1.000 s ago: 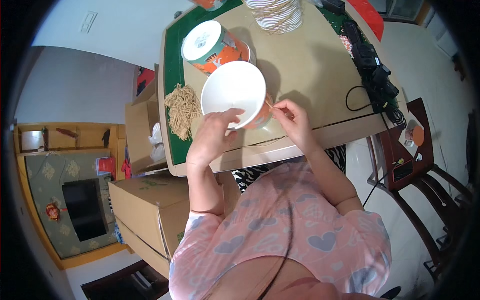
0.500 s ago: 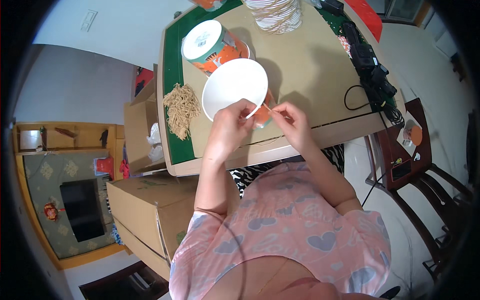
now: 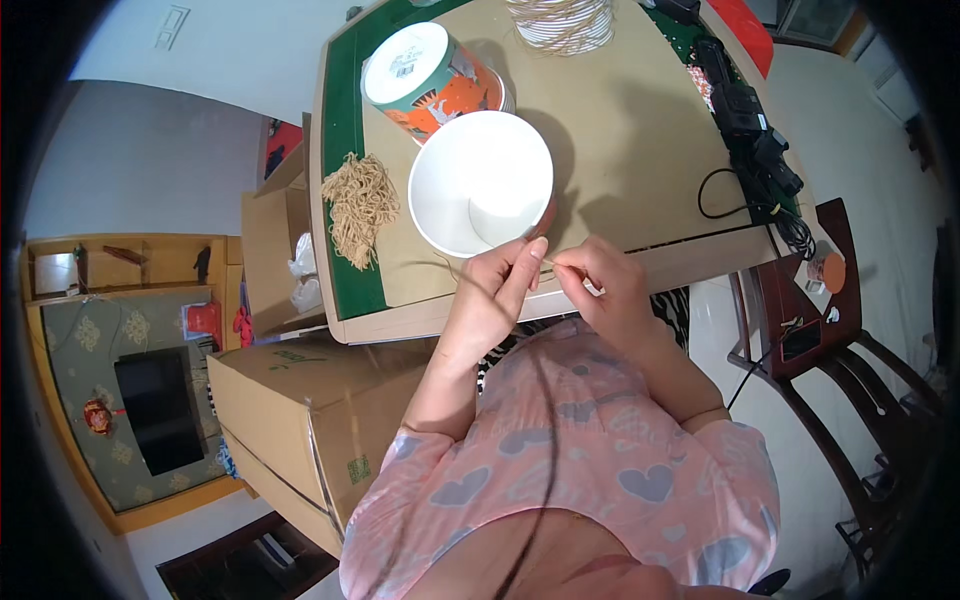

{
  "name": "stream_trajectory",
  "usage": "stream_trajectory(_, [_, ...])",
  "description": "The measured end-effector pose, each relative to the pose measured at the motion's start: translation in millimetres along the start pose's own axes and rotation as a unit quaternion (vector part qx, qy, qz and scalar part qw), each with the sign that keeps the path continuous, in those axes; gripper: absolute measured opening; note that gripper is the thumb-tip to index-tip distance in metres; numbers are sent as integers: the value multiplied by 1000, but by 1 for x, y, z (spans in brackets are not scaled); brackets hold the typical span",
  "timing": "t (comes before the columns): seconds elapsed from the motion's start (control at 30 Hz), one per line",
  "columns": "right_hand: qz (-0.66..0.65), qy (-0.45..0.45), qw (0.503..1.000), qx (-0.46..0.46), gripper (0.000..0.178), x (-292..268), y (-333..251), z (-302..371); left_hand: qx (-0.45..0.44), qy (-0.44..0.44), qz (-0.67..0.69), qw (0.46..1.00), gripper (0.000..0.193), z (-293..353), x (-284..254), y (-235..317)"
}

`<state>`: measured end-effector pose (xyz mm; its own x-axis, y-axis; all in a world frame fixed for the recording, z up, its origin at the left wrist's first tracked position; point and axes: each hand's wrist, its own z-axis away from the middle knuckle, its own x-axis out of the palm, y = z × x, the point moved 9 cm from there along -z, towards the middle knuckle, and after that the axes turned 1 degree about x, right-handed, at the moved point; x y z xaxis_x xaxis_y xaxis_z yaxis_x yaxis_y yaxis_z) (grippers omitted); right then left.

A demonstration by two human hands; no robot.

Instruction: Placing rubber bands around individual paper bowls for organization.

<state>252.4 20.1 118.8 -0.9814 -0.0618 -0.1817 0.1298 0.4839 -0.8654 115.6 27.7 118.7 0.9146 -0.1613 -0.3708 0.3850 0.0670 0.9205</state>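
Observation:
A white-lined round paper tub (image 3: 480, 175) stands on the table just beyond my hands, its open mouth toward me. My left hand (image 3: 497, 290) is closed, thumb and forefinger pinched together below the tub's near rim. Close on its right, my right hand (image 3: 608, 290) is closed too, with finger and thumb pressed together. A thin tan cord (image 3: 546, 263) shows between the fingertips of both hands; much of it is hidden in them. A patterned green and orange tub (image 3: 440, 95) lies tilted behind the open one.
A heap of tan cords (image 3: 360, 210) lies on the table's left side. A white stack wound with cords (image 3: 562, 22) stands at the back. Black devices and cables (image 3: 740, 115) line the right edge. Cardboard boxes (image 3: 300, 400) stand on the left; a dark chair (image 3: 830, 310) is on the right.
Both hands have moved toward me, off the tub's rim, with the cord still between them. The open tub now stands free of my left hand.

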Motion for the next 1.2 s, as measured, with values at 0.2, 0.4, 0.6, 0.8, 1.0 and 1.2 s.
stream_trajectory(0.2, [-36,-22,999,25,9,2,1,-1,4,-27,30,999,32,4,2,-3])
stream_trajectory(0.4, [-215,-42,955,201,10,15,37,10,-1,-30,75,997,16,8,2,-2])
stream_trajectory(0.6, [-191,-41,959,207,9,14,37,6,6,-44,57,997,4,8,-2,0])
stream_trajectory(0.8, [-171,-28,964,202,11,10,38,3,22,-23,1,999,2,3,-2,5])
stream_trajectory(1.0, [-136,48,973,180,8,-2,55,-4,114,38,-104,987,7,-16,-10,28])
stream_trajectory(1.2, [-188,97,958,191,6,2,87,-17,91,36,-184,978,18,-56,-22,13])
